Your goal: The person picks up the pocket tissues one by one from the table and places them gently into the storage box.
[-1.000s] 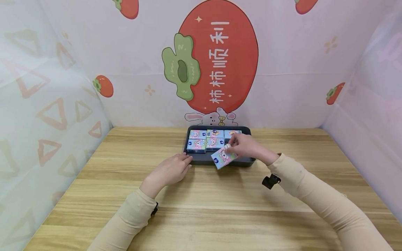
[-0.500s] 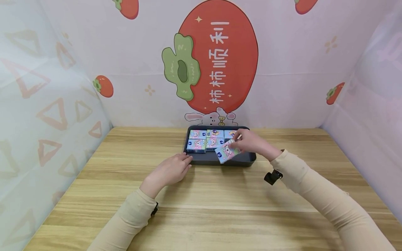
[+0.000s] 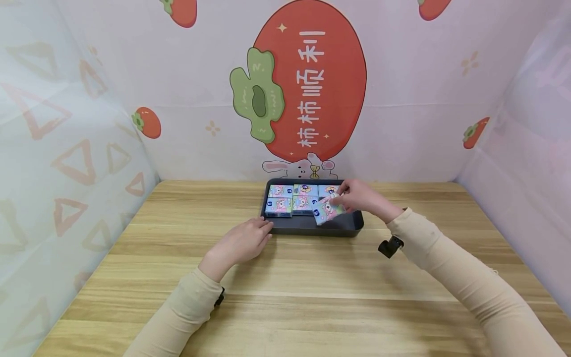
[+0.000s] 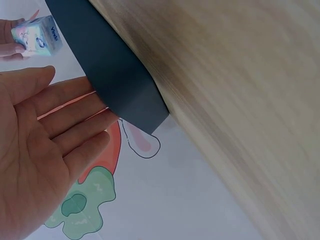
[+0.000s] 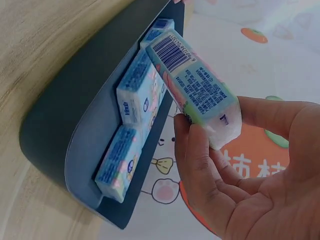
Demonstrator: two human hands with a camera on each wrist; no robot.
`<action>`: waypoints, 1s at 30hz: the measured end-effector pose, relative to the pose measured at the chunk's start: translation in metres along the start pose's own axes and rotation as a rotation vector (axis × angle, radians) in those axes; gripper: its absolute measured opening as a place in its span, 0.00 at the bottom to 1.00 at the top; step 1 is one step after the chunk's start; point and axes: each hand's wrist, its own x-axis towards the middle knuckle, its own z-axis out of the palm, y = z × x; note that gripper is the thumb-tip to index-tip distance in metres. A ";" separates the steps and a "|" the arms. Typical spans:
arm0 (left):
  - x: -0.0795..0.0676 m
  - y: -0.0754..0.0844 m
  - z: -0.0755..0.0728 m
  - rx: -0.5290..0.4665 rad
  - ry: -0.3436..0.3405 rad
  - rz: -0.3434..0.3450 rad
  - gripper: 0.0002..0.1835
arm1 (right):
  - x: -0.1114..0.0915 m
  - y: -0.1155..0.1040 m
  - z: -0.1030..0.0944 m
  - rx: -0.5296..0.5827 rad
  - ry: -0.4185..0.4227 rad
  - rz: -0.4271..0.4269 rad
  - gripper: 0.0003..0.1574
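My right hand (image 3: 363, 199) pinches a pack of pocket tissues (image 3: 327, 210) by its right end. The pack tilts over the right part of a dark grey tray (image 3: 294, 231). Its barcode side shows in the right wrist view, where thumb and fingers hold its whitish end. My left hand (image 3: 244, 241) has its fingers straight, with the tips touching the tray's front left corner; the left wrist view shows the palm and the tray wall. Several like tissue packs (image 3: 278, 207) lie in two rows along the tray's back and left. The held pack and hand partly hide the back right one (image 3: 327, 190).
The tray stands at the back of a wood-grain table (image 3: 285, 307), close to a fabric backdrop (image 3: 401, 144) with a big red persimmon print. Similar patterned cloth closes off the left and right sides. A black wrist camera (image 3: 390, 246) hangs under the right sleeve.
My right hand has carried the tissue pack away from me and slightly right, from over the tray's front edge to over its inside. The left hand has stayed at the tray corner.
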 end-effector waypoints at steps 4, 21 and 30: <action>0.000 0.000 -0.001 0.002 -0.002 -0.002 0.21 | 0.002 0.003 -0.002 0.011 0.008 0.012 0.27; 0.000 0.000 -0.001 -0.004 -0.011 -0.003 0.21 | 0.013 0.018 -0.008 0.050 0.030 0.043 0.26; 0.000 0.000 0.001 -0.005 -0.017 -0.003 0.22 | 0.021 0.024 -0.007 0.039 0.034 0.078 0.27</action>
